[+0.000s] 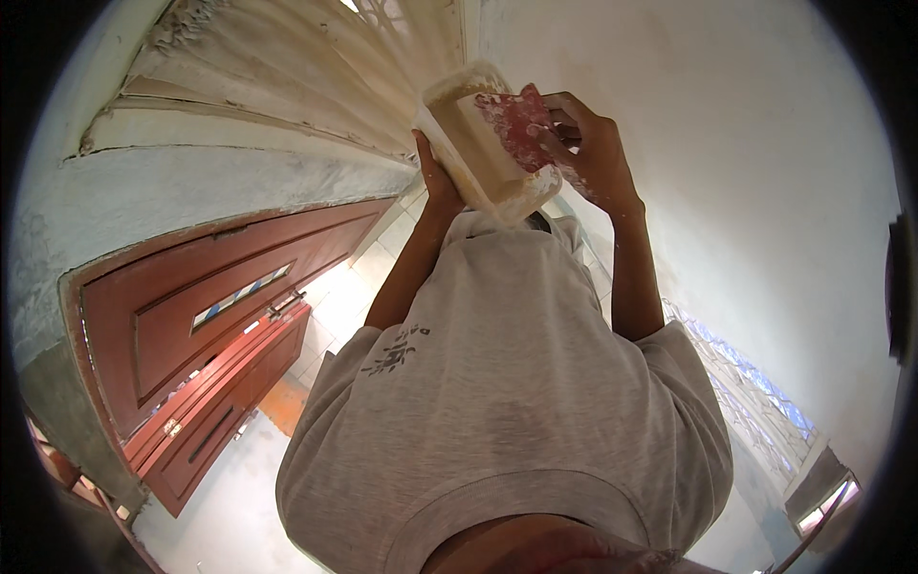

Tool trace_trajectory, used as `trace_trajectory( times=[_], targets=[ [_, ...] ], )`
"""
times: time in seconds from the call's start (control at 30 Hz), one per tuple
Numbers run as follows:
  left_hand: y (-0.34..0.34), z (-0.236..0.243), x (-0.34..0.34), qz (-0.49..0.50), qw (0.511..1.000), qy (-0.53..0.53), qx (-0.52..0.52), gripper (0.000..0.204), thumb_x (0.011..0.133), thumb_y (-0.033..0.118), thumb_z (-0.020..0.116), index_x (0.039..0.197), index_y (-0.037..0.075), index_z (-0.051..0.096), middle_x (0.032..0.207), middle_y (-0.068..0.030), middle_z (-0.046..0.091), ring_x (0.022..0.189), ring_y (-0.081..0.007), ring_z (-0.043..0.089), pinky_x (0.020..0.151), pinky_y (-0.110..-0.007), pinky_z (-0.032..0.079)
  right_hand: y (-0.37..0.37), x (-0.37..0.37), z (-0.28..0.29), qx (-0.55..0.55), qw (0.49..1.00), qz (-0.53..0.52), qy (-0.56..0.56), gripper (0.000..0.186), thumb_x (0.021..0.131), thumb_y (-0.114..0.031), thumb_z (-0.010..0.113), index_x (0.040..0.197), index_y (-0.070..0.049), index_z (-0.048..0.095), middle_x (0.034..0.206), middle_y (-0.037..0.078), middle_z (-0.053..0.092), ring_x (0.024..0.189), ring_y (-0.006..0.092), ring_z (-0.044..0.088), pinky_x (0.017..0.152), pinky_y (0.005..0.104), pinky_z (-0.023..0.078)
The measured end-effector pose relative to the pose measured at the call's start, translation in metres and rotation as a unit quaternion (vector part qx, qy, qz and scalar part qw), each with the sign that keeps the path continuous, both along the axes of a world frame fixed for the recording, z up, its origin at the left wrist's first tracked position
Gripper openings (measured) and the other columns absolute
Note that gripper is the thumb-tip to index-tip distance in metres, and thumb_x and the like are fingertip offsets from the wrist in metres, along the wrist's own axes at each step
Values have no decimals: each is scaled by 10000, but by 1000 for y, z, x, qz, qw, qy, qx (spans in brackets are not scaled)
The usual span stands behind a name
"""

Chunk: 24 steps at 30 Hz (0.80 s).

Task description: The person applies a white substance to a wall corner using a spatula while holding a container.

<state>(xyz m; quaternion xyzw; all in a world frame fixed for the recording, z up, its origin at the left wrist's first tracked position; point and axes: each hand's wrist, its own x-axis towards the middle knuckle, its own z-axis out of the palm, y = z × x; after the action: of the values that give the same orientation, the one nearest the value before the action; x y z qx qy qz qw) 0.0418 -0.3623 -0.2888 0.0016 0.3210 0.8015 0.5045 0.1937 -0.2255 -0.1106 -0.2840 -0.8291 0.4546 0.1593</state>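
Two hands share the work: the left hand (440,184) is part-curled around the side of a pale trough (526,200) in front of the grey shirt (507,354), its far fingers hidden from me; the right hand (595,153) pinches a red, white-smeared scraper (516,132) over the trough's open top. I'd brace the trough firmly, keep the pinch light, and draw the scraper's edge slowly along an inner wall.

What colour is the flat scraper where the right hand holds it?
Dark red: there, the scraper also has whitish smears. The head view shows it best.
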Motion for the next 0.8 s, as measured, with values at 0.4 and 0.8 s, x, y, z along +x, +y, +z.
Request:
trace_trajectory(
  times=[0.4, 0.8],
  targets=[
    [-1, 24, 0, -36, 999, -40, -4, 859, 992, 763, 345, 1483, 73, 487, 1364, -146, 621, 1198, -278, 644, 1002, -441, 561, 8, 31, -5, -32, 994, 5, 107, 277, 1048, -211, 599, 1212, -9, 694, 1125, 119, 756, 946, 155, 709, 881, 319, 572],
    [-4, 45, 5, -55, 998, 0, -15, 913, 980, 785, 323, 1509, 55, 462, 1405, -182, 594, 1226, -306, 634, 1018, -455, 555, 18, 23, -11, -105, 969, 61, 214, 416, 783, 123, 724, 1158, -55, 749, 1091, 93, 767, 998, 185, 710, 884, 316, 569]
  ],
)
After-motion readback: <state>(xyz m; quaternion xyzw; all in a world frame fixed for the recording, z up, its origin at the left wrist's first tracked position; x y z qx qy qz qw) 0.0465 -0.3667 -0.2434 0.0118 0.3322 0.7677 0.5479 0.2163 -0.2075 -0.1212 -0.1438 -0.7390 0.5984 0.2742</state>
